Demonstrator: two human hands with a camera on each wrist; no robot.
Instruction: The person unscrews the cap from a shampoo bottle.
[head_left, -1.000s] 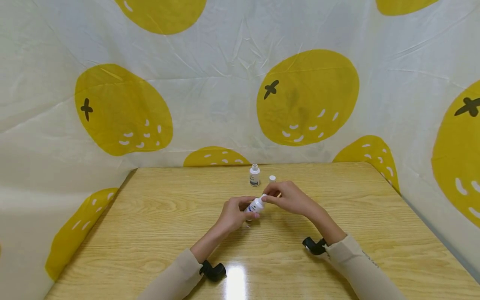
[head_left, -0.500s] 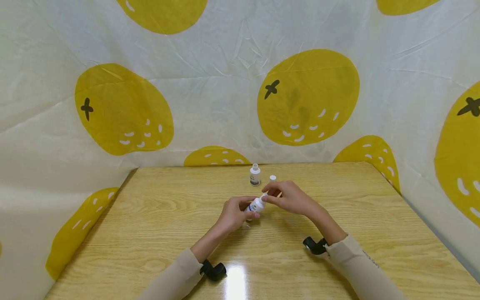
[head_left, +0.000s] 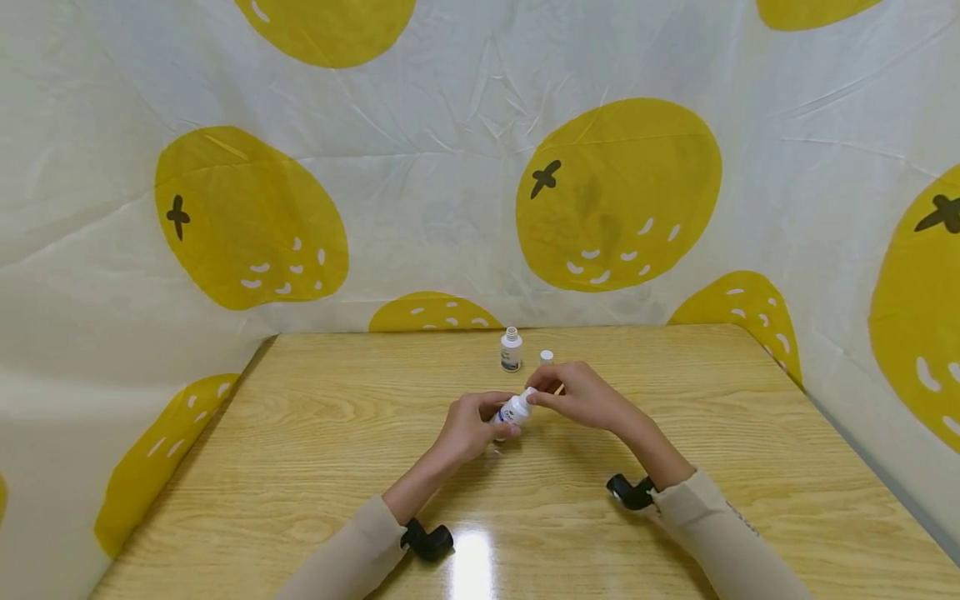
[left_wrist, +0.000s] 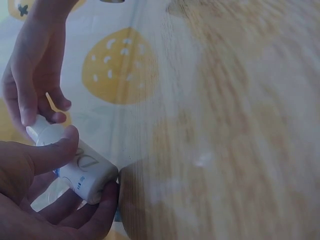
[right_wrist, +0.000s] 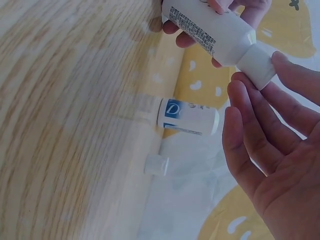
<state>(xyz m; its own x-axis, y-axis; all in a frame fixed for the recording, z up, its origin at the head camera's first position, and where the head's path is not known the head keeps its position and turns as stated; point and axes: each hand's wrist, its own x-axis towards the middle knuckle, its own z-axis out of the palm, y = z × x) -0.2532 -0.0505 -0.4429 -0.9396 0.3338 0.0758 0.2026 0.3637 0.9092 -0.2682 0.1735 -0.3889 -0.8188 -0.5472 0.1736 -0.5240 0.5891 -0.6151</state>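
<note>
My left hand (head_left: 467,429) grips a small white bottle (left_wrist: 90,172) with a printed label, tilted with its top toward the right hand. The thumb lies along one side of it and the fingers support it from below, close over the table. On the bottle's top sits a white cap (right_wrist: 256,66). My right hand (head_left: 581,396) pinches that cap between thumb and fingertips. A second white bottle (head_left: 511,352) stands upright behind the hands, its threaded neck bare. A loose white cap (right_wrist: 156,165) rests on the table beside it, partly behind the right hand in the head view.
The wooden table (head_left: 337,392) reaches back to a pale cloth (head_left: 435,208) printed with yellow fruit, which also hangs along both sides. Black wrist mounts (head_left: 427,542) sit at both sleeve cuffs. Light glares off the table's front part.
</note>
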